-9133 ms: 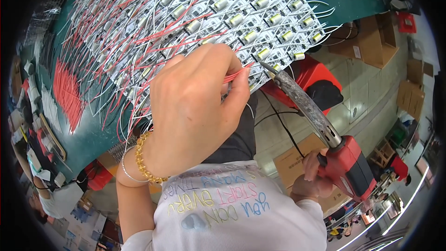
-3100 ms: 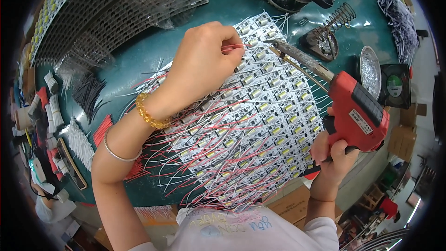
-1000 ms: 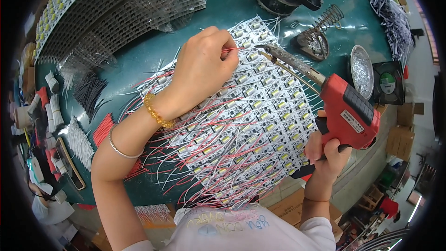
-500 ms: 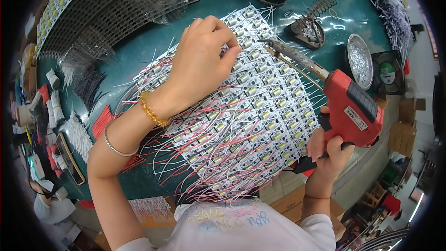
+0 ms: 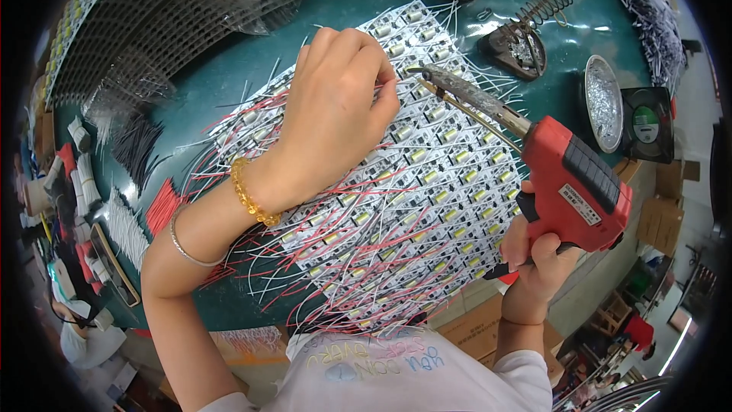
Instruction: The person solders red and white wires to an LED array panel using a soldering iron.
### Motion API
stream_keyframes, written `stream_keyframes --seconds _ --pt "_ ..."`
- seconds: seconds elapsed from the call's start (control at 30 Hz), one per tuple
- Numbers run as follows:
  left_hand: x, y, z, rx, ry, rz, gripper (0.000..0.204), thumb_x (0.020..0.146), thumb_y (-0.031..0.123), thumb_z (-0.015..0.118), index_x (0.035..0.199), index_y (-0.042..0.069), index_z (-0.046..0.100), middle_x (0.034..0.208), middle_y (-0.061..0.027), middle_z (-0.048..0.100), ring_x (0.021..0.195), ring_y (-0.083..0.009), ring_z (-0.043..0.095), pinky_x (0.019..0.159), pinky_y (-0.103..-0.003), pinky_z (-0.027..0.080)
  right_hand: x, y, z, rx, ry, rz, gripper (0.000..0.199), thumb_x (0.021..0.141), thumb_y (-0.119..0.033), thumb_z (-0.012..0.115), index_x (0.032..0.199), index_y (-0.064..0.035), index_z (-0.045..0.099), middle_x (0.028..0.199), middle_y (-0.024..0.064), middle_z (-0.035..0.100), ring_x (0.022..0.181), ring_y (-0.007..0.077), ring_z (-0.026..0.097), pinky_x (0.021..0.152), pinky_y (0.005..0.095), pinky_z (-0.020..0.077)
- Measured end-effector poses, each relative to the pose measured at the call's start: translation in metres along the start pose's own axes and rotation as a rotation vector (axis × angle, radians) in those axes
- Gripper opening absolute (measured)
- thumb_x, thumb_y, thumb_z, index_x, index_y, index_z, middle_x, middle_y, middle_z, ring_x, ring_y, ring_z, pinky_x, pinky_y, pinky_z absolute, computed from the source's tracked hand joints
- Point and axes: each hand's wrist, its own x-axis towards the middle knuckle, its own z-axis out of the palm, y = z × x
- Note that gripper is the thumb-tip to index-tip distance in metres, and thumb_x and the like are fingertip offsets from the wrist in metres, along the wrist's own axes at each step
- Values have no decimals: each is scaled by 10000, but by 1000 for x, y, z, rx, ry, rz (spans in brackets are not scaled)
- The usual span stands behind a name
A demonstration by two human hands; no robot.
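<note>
My left hand (image 5: 335, 103) is closed in a pinch over the upper part of a large sheet of small white circuit boards (image 5: 465, 206). A thin wire shows at its fingertips, mostly hidden by the fingers. My right hand (image 5: 543, 263) is wrapped round the handle of a red soldering gun (image 5: 576, 183). The gun's metal barrel points up and left, its dark tip just right of my left fingertips, above the boards. A thin brass-coloured tube runs beneath the barrel. Many red and white wires (image 5: 366, 236) stick out over the boards' left and near sides.
Bundles of black wires (image 5: 136, 149), white wires (image 5: 126, 225) and red wires (image 5: 164, 206) lie at left. Stacked board panels (image 5: 191, 19) fill the far left. At right are a coiled-spring iron stand (image 5: 545, 4), an oval metal dish (image 5: 602, 103) and a black fan (image 5: 646, 123).
The view has shifted slightly. The soldering tip has come closer to my left fingertips. Both hands keep their grips.
</note>
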Motion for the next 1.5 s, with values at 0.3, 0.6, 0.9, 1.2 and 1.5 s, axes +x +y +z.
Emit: stream_keyframes --seconds 0.3,0.6,0.9,1.2,1.5 --pt "0 -2 5 3 51 48 103 701 42 636 746 38 543 824 -86 527 811 -270 490 726 -373 392 0 1 -10 71 -30 141 592 814 -327 688 1174 71 438 553 48 495 401 108 446 383 235 359" --pt "2 0 8 21 66 59 99 701 49 636 738 32 546 819 -90 527 810 -269 489 718 -370 392 -4 2 -10 52 -13 48 658 803 -345 700 1214 84 416 564 45 497 398 102 436 385 235 358" --pt "0 -2 8 23 71 73 70 721 66 625 742 30 569 825 -92 531 819 -266 489 723 -370 395 -3 2 -7 -20 -47 -55 727 860 -461 610 1224 128 390 482 16 449 360 82 387 371 221 330" --pt "3 -9 -51 141 125 171 120 682 119 594 638 19 644 681 -175 635 678 -350 625 660 -470 453 -18 10 -29 270 -115 -92 703 892 -417 580 1300 97 326 516 10 421 381 97 380 375 232 334" --pt "-125 -39 -208 495 -283 -427 166 789 146 658 867 0 649 758 -125 649 705 -255 625 655 -336 493 -29 9 -29 239 -128 -193 590 959 -365 481 1339 44 291 538 -18 347 386 56 319 379 212 306"
